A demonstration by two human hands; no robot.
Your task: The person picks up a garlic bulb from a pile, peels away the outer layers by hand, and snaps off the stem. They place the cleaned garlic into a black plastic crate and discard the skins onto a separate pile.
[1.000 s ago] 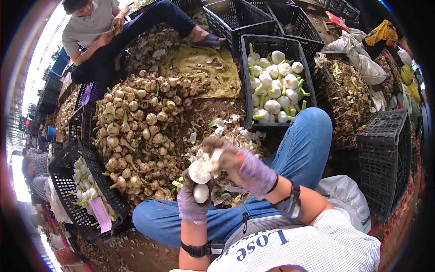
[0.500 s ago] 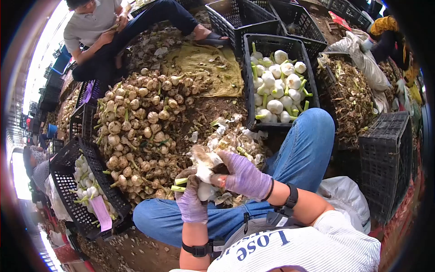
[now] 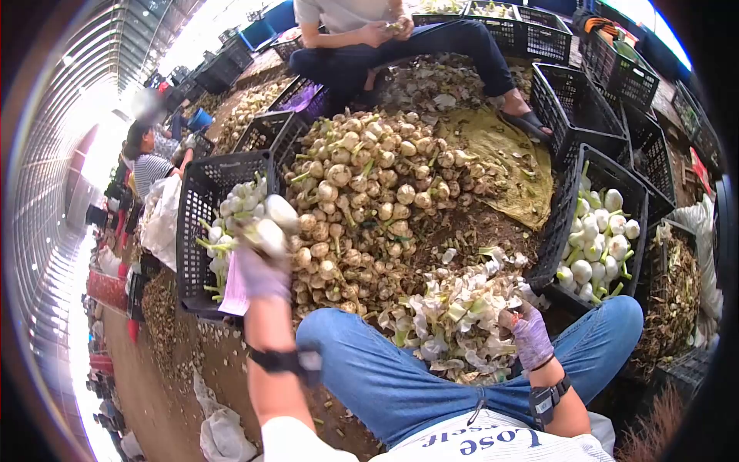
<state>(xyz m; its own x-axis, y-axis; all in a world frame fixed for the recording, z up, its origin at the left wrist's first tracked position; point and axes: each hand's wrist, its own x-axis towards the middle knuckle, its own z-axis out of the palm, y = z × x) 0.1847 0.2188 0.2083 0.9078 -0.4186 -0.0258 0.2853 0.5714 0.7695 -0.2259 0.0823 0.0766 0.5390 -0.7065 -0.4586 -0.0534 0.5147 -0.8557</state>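
Observation:
My left hand, in a dirty purple glove and blurred by motion, is closed on white garlic bulbs. It is over the near right side of a black crate that holds cleaned garlic with green stems and a pink paper slip. At the right edge of a heap of peeled garlic skins, my gloved right hand has its fingers curled together. What they hold, if anything, I cannot make out. Beyond my knees lies a big pile of unpeeled garlic.
A black crate of large white garlic stands beyond my right knee. Behind it are more crates. Across the pile a person sits with one leg stretched over a yellow sack. Another person is at far left.
My hands have parted from working together over the skins. The left carried garlic leftward to the left crate; the right shifted right beside the skins. The view turned left.

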